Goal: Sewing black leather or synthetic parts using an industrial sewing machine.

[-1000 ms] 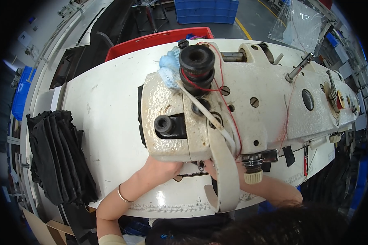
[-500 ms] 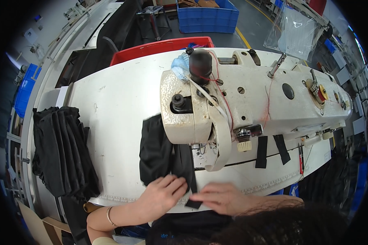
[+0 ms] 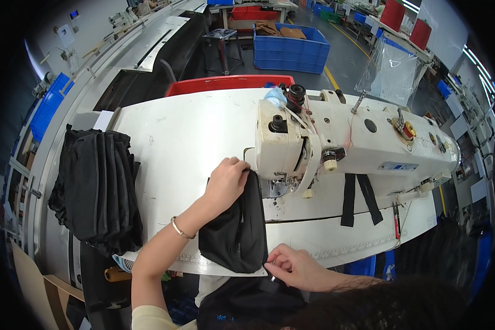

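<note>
White table (image 3: 176, 143), black cloth (image 3: 231, 236), left fingers (image 3: 239, 168) pinching its far end, right fingers (image 3: 282, 260) its near corner

Black cloth (image 3: 237, 234): folded, creased, lengthwise on white tabletop (image 3: 173, 148), reaching front edge.

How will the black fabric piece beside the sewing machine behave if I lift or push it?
The black fabric piece would likely droop: its body lies in loose, soft folds. It is probably light, since it looks like thin cloth. Pushed, it may bunch up, as creases run along it.
</note>
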### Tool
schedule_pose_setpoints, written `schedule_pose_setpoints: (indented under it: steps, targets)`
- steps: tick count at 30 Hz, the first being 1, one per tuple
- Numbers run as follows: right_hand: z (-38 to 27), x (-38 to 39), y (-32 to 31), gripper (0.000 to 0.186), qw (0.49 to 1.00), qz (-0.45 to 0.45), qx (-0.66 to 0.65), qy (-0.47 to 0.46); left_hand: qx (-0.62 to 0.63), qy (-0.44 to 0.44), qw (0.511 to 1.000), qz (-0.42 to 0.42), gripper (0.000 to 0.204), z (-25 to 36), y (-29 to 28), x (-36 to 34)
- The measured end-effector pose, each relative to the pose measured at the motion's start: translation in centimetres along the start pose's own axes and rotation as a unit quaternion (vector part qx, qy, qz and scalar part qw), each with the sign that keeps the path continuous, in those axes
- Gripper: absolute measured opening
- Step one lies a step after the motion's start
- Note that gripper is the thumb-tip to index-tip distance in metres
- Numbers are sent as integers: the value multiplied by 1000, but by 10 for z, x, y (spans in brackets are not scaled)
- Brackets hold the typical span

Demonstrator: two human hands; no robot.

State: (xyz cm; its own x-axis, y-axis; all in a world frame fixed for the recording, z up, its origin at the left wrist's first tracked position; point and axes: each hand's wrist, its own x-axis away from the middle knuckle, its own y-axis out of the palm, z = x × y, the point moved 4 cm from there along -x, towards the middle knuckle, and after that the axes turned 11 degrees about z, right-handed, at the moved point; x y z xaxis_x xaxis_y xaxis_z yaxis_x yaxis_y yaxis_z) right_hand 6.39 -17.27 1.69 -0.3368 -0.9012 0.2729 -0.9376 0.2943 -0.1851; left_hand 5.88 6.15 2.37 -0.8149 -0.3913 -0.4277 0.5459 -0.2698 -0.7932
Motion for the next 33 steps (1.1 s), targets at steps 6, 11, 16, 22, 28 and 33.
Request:
schedule_pose_setpoints:
  steps: [6, 11, 16, 22, 28, 33]
  targets:
    - [-50, -21, -19, 37, 812, 310, 339, -360, 157, -46, 986, 31, 13, 40, -64, 44]
    - [-47, -43, -7, 29, 959, 191, -111, -179, 312, -115, 943, -10, 19, 71, -84, 64]
    - [-84, -17, -25, 18, 952, 158, 147, -217, 288, -103, 951, -53, 22, 76, -100, 91]
    - [-85, 2, -19, 19, 997, 38, -62, -23, 542, -281, 778, -149, 25, 71, -86, 109]
    - [-81, 11, -18, 19, 996, 19, -69, 46, 535, -242, 798, -136, 16, 80, -88, 110]
    - [-80, 17, -13, 18, 994, 8, -94, 51, 567, -255, 771, -138, 13, 85, -87, 114]
